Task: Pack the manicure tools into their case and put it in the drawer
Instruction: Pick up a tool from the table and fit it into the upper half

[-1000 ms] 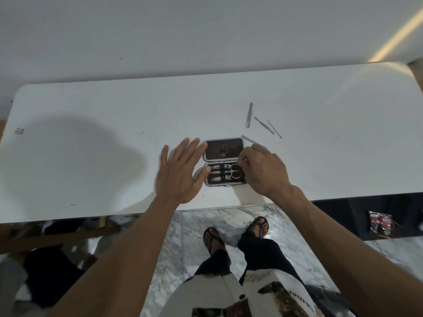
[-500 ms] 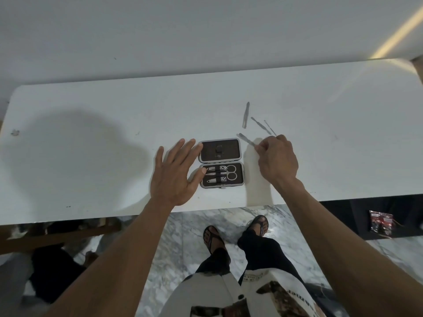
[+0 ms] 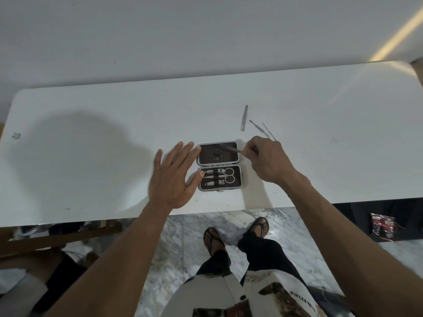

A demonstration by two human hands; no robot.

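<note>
Head view: right hand (image 3: 269,160) pinches a thin tool (image 3: 230,149) over the case (image 3: 219,166); left hand (image 3: 175,179) flat, fingers spread.

**White table, case and loose tools**

A white table (image 3: 91,156) carries an open case (image 3: 219,166) near its front edge. Three thin metal tools lie beyond it: a file (image 3: 244,117), a pusher (image 3: 256,126) and a pick (image 3: 268,131).

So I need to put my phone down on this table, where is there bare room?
The table is bare left of the left hand and right of the loose tools. It is crowded around the open case, where the right hand holds a tool.
</note>
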